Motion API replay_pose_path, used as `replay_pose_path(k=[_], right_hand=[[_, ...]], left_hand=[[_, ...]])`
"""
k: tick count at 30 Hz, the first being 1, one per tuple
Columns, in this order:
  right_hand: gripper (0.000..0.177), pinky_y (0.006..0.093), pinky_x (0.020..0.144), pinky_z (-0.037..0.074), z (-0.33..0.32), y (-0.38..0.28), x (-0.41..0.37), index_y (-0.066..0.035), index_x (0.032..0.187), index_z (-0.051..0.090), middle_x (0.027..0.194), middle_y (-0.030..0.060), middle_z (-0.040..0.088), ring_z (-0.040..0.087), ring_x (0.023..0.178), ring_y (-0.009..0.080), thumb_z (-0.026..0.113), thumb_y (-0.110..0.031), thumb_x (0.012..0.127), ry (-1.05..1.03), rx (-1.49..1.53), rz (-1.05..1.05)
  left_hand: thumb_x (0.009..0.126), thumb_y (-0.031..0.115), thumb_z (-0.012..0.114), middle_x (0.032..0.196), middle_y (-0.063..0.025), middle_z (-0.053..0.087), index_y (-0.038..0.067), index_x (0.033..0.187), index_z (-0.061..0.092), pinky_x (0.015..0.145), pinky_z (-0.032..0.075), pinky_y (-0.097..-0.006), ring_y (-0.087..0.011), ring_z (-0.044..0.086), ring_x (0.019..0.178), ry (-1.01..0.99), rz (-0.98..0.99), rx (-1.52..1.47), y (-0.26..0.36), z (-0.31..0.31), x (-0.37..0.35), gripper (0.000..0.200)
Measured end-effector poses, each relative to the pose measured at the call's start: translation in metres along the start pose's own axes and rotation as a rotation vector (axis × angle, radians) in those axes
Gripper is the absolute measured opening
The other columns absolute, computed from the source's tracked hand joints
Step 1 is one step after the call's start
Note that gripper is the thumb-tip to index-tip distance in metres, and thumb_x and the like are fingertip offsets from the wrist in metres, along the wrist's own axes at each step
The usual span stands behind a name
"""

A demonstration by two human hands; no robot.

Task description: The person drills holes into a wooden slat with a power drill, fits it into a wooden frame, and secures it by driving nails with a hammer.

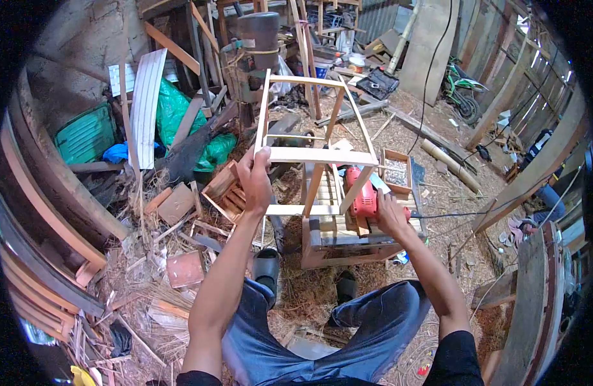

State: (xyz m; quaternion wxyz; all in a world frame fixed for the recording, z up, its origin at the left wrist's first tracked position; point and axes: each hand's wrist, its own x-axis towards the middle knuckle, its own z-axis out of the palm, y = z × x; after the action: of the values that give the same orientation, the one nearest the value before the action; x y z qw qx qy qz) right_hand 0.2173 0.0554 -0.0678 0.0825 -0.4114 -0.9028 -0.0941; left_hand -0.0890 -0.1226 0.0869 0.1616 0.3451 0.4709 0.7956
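Note:
My left hand [253, 180] is closed around a corner of a small frame [322, 156] made of pale wooden strips, which is held up in front of me. The frame's lower strips reach over a low slatted workbench [312, 239]. My right hand [391, 215] is closed on a red power drill [364, 193] on the bench, partly seen behind one leg of the frame. Its dark cord [450, 213] runs off to the right. The drill's tip is hidden from me.
A small wooden box [396, 170] stands on the bench's far right. Wood scraps and shavings cover the ground, with a wooden crate [227, 193] at left. Curved wooden pieces [52, 212] lean along the left. A bamboo pole [450, 166] and a green motorbike [462, 90] are farther right.

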Motion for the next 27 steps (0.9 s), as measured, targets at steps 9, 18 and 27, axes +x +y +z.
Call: replay_pose_path(k=[9, 18, 27], right_hand=[[0.037, 0.0462, 0.073, 0.050, -0.131, -0.007, -0.008, -0.004, 0.095, 0.065, 0.085, 0.0227, 0.066, 0.065, 0.082, 0.0373, 0.070, -0.031, 0.071, 0.013, 0.326, 0.198], [0.040, 0.0312, 0.051, 0.048, -0.290, 0.014, -0.031, -0.003, 0.109, 0.053, 0.077, 0.0093, 0.063, 0.059, 0.055, 0.0170, 0.069, -0.023, 0.078, 0.313, 0.889, 0.362], [0.032, 0.0230, 0.044, 0.047, -0.392, -0.020, -0.059, -0.005, 0.110, 0.054, 0.082, 0.0066, 0.063, 0.055, 0.052, 0.0101, 0.063, -0.021, 0.084, 0.015, 1.292, 0.292]], left_hand=[[0.089, 0.022, 0.050, 0.062, 0.0079, 0.038, 0.007, 0.075, 0.056, 0.051, 0.022, -0.0228, -0.0025, 0.032, 0.057, -0.054, -0.049, 0.053, -0.009, -0.015, 0.002, 0.022], [0.089, 0.024, 0.052, 0.082, -0.0061, 0.047, 0.002, 0.115, 0.038, 0.065, 0.041, -0.0307, -0.0132, 0.044, 0.067, -0.061, 0.037, 0.181, -0.058, 0.007, -0.020, 0.036], [0.091, 0.038, 0.055, 0.078, -0.0038, 0.057, 0.003, 0.092, 0.064, 0.067, 0.039, -0.0244, -0.0102, 0.049, 0.072, -0.405, -0.064, 0.297, -0.014, 0.015, 0.009, 0.036]])
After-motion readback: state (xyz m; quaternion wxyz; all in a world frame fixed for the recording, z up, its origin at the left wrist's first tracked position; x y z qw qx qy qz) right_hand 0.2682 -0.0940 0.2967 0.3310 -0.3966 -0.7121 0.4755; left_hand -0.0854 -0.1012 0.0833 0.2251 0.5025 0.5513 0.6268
